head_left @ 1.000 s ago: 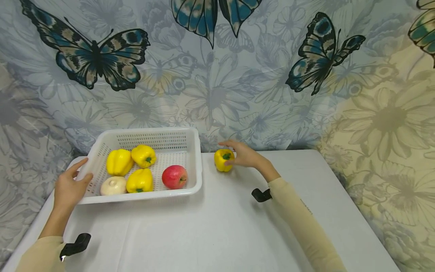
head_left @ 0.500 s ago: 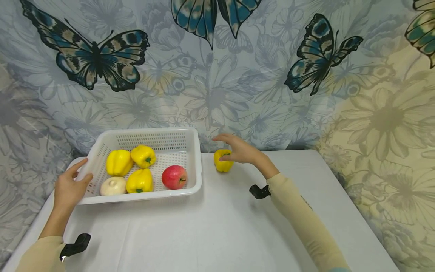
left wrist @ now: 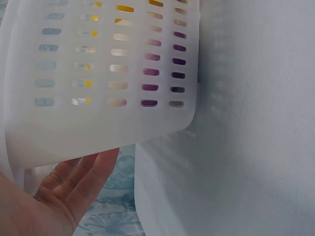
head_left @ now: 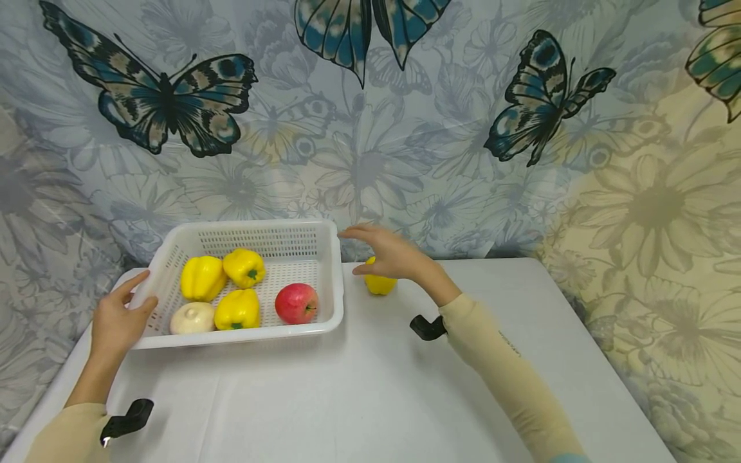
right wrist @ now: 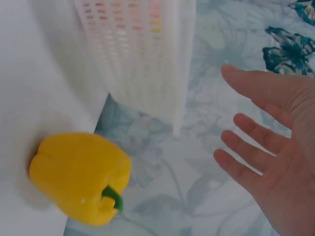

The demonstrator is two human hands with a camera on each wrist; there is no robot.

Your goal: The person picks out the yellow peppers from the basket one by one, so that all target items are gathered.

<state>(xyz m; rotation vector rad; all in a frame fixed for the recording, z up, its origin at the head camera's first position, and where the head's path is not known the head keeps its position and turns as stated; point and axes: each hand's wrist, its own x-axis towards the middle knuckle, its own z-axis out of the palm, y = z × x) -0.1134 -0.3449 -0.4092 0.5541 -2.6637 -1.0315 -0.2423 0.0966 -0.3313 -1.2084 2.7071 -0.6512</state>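
In the head view my left hand (head_left: 118, 319) grips the left end of a white plastic basket (head_left: 243, 337). The left wrist view has its fingers (left wrist: 93, 172) curled behind the rim. Inside the basket lie three yellow bell peppers (head_left: 202, 278), a red apple (head_left: 296, 303) and a pale round vegetable (head_left: 193, 318) that looks like an onion. My right hand (head_left: 393, 253), fingers extended and holding nothing, hovers beside the basket's right end. Partly behind it, another yellow bell pepper (head_left: 379, 283) sits on the table; the right wrist view shows this pepper (right wrist: 81, 177) apart from the hand.
A white cloth covers the table (head_left: 359, 392). Right behind its back edge hangs a butterfly-patterned curtain (head_left: 370, 154). The lone pepper stands near that back edge, a short gap from the basket's right wall.
My right hand has moved left and slightly up, away from the lone pepper toward the basket's right end. The pepper stays in place. My left hand and the basket have not moved.
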